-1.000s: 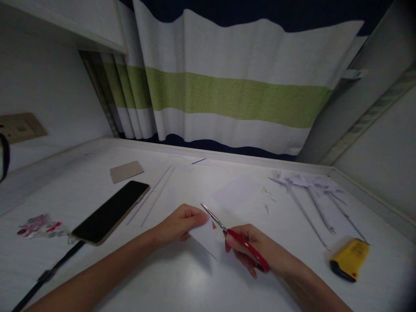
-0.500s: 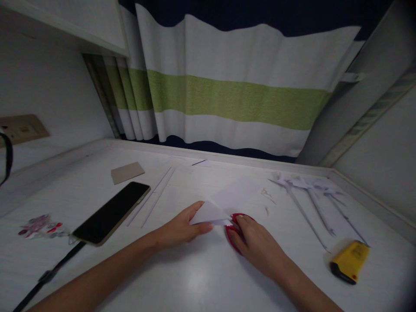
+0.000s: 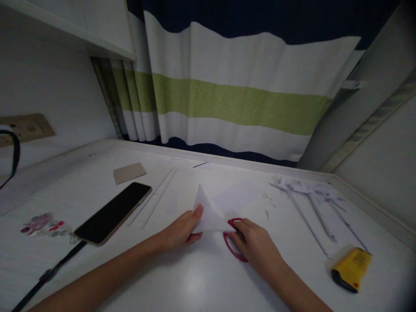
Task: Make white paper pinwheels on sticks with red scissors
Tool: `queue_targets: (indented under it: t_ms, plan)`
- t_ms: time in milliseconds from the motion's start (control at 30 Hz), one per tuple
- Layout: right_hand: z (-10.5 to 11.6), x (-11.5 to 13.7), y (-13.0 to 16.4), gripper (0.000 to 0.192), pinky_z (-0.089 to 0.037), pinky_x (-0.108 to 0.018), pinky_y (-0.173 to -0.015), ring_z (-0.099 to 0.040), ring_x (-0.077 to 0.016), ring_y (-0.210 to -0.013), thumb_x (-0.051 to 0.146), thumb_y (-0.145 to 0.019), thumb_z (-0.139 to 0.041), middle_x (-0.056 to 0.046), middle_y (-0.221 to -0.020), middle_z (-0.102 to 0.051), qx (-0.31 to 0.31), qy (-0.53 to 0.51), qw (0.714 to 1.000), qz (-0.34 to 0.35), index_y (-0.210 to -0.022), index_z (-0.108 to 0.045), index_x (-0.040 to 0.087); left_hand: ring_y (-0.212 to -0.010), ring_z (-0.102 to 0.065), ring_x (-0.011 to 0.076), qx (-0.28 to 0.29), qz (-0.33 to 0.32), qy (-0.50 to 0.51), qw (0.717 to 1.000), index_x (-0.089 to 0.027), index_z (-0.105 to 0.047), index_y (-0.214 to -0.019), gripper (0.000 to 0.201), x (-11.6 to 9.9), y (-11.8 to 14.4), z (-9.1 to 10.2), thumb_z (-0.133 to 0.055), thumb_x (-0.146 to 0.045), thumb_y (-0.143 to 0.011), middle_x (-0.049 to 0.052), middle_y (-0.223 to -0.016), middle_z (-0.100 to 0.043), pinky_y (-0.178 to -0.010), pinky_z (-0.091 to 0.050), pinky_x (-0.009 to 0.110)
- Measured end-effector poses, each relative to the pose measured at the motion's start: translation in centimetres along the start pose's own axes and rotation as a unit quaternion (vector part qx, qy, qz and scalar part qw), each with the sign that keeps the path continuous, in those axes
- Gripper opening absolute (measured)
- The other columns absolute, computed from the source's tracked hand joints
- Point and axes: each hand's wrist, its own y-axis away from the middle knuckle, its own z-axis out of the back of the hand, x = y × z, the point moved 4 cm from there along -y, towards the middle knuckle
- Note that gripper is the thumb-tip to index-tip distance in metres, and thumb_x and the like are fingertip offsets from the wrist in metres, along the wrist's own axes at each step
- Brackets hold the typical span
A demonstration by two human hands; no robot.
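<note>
My left hand (image 3: 180, 231) pinches a white triangular piece of paper (image 3: 208, 213) and holds it up over the white desk (image 3: 195, 277), with one tip pointing up. My right hand (image 3: 256, 245) grips the red handles of a pair of scissors (image 3: 231, 242) at the paper's lower right edge. The blades are hidden behind the paper, so I cannot tell whether they are cutting it.
A black phone (image 3: 113, 212) lies left of my hands, with a brown card (image 3: 129, 172) and thin white strips (image 3: 156, 197) beyond it. Paper flowers on stems (image 3: 312, 203) and a yellow utility knife (image 3: 351, 268) lie at right. A striped curtain (image 3: 240, 104) hangs behind.
My right hand turned the scissors from blades pointing up-left to handles low near the desk, blades behind the paper. My left hand lifted the paper from flat to upright.
</note>
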Motion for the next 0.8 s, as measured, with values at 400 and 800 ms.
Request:
queue_targets:
  t_ms: [400,800]
  plan:
    - [1.1,1.0,0.9,0.024,-0.046,-0.039,-0.072,-0.053,-0.0250,-0.084,0.024,-0.083,-0.047,-0.015,-0.091,-0.057,-0.177,0.011,0.981,0.079,-0.098,-0.057,0.008,-0.041,-0.042,0.0111,-0.148,-0.016,-0.089,0.985,-0.011,-0.058,-0.054,0.055,-0.5,0.1,1.1,-0.032,-0.051,-0.082,-0.002,-0.040,-0.044,-0.046,-0.031,0.021]
    - [2.5,4.5,2.4,0.026,-0.041,-0.034,-0.068,-0.058,-0.0211,-0.077,0.010,-0.087,-0.038,-0.009,-0.082,-0.069,-0.258,0.102,0.894,0.351,-0.091,-0.063,0.008,-0.043,-0.043,0.0101,-0.125,-0.008,0.030,0.992,-0.008,-0.055,-0.099,0.046,0.1,0.2,-0.8,-0.037,-0.046,-0.082,0.000,-0.056,-0.048,-0.039,-0.032,0.020]
